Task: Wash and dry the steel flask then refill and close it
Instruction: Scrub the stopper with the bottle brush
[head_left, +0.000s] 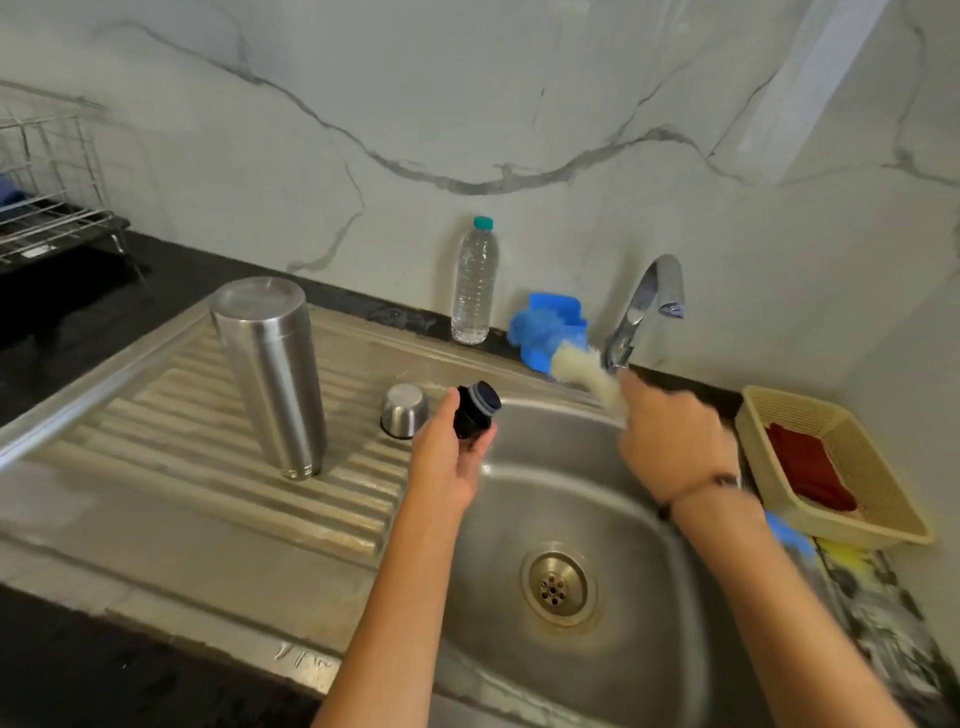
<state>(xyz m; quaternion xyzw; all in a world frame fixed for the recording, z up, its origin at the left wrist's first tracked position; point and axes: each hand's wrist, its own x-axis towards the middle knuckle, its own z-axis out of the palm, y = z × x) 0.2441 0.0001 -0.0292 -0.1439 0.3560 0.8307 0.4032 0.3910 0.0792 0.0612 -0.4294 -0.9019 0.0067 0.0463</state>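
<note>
Flask (270, 374): one, inverted on drainboard; one stopper (475, 410) in left hand (449, 457).

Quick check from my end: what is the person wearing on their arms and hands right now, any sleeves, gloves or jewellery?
Both forearms are bare to the frame's lower edge, with no sleeves in view and no gloves on either hand. The left hand and its wrist carry nothing. The right hand has a thin dark band round the wrist, like a cord or bracelet; it is too blurred to tell more. No rings show.
</note>
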